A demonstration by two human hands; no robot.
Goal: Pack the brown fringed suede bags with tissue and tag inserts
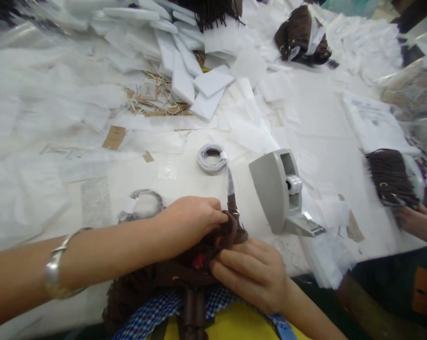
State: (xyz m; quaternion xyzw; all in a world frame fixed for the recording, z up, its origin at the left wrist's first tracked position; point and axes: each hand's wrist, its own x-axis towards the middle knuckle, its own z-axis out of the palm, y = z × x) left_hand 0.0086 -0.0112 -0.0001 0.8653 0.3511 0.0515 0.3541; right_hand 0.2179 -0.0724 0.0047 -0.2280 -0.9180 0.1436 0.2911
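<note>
A dark brown handbag lies against my body at the table's front edge, its mouth parted. My left hand, with a silver bangle on the wrist, is closed on the far rim of the bag. My right hand pinches the bag's near right edge, fingers bent around it. Something small and red shows inside the opening. A brown strap runs up from the bag to a coil in clear wrapping. Another wrapped ring-shaped coil lies behind my left forearm.
A grey tape dispenser stands right of the bag. White foam pads and paper tags with strings are heaped at the back. Another brown bag sits at the back right. At the right edge, a co-worker's hand touches a brown fringed bag.
</note>
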